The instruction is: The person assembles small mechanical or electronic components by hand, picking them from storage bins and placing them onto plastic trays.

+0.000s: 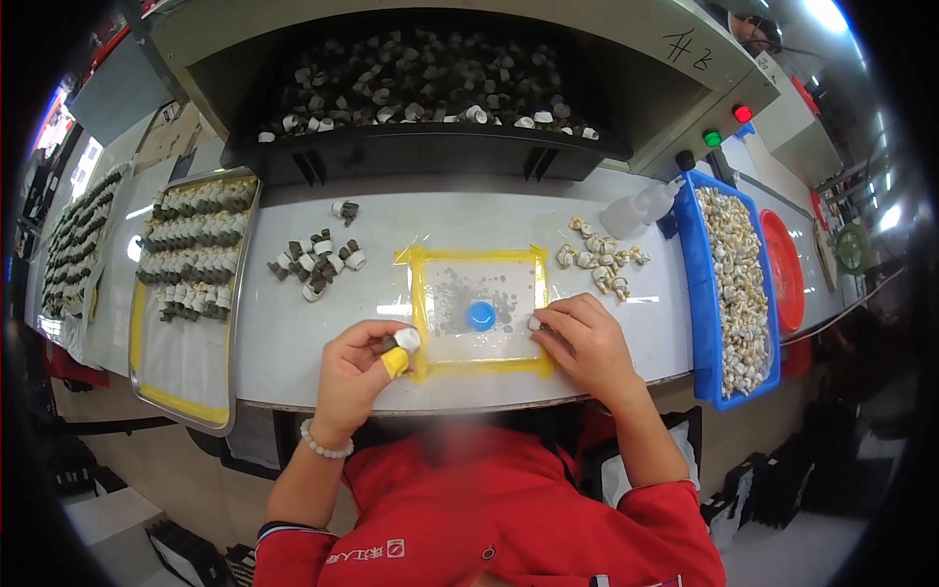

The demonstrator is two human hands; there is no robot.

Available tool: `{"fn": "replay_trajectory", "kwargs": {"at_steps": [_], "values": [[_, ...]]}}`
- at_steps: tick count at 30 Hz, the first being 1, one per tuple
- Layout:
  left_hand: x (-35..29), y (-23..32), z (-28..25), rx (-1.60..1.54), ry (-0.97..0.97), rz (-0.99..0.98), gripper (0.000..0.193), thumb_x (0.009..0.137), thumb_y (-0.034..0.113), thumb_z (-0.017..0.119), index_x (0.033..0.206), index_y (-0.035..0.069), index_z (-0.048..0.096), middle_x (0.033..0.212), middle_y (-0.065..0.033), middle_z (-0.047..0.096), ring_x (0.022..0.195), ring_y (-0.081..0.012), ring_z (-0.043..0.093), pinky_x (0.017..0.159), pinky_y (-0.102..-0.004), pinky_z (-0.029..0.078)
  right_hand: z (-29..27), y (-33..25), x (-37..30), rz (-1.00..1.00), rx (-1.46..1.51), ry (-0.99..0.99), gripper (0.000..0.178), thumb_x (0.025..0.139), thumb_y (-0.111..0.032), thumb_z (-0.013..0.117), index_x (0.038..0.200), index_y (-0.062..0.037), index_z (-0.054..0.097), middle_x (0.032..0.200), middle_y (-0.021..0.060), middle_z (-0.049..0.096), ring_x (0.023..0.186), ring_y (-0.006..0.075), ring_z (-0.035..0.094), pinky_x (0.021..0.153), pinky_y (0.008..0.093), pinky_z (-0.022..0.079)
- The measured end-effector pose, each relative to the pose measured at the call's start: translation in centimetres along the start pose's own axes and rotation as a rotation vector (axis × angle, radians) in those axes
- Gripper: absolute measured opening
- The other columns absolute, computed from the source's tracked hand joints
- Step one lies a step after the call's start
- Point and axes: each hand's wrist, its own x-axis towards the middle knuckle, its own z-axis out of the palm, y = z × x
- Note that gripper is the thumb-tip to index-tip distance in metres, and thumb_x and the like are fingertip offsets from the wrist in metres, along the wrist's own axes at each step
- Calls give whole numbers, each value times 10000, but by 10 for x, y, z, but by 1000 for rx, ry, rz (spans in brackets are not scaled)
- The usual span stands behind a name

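My left hand [354, 367], yellow tape round its thumb, pinches a small white-and-dark capped part [406, 339] by the left edge of a taped-down work sheet [445, 354]. At the sheet's right edge, my right hand [590, 340] is closed on a small whitish piece [534, 323], mostly hidden by the fingers. Between the hands, a round blue cap or shallow dish [480, 316] sits on the sheet among wet-looking spots. Left of the sheet lies a loose pile of white-and-dark parts [315, 262]. Several cream-and-white small pieces [599, 256] are scattered to its right.
A metal tray [186, 367] with rows of assembled parts stands at left. Ahead, a black bin [411, 147] of white-and-dark parts sits under a machine housing [675, 59]. At right are a translucent bottle [626, 213], a blue crate [706, 293] of small pieces and a red basin [782, 264].
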Motion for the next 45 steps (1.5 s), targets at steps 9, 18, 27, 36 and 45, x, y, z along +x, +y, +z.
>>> {"fn": "replay_trajectory", "kwargs": {"at_steps": [9,18,27,36,45], "values": [[5,-18,21,-211,-22,-72,270,834,30,558,1089,-33,496,885,-115,609,751,-168,608,659,-279,507,1,-1,9,-3,0,19,230,669,-50,669,898,-40,642,798,77,580,739,228,541,640,308,453],[4,-22,19,-269,24,-53,264,837,48,569,1084,-16,500,933,-97,597,785,-149,596,694,-265,492,7,-24,44,-42,96,-100,205,649,-40,659,854,-39,643,779,73,578,733,220,547,633,304,457],[6,-19,20,-279,36,-56,277,810,50,596,1065,1,501,917,-79,583,774,-152,583,696,-270,474,12,-28,57,-135,14,-136,212,631,-42,662,843,-47,650,767,52,575,730,212,548,630,320,449],[6,-20,19,-301,24,-60,252,808,22,590,1042,-6,501,923,-94,589,788,-161,593,707,-283,496,13,-30,58,-152,-26,-161,219,621,-38,662,839,-49,653,766,52,573,728,212,543,627,321,450],[7,-21,20,-293,37,-52,238,806,-5,579,1031,-17,502,914,-114,592,777,-171,599,700,-289,505,9,-30,58,-103,57,-123,232,638,-37,660,870,-45,660,784,55,579,729,206,546,629,309,459]]}}
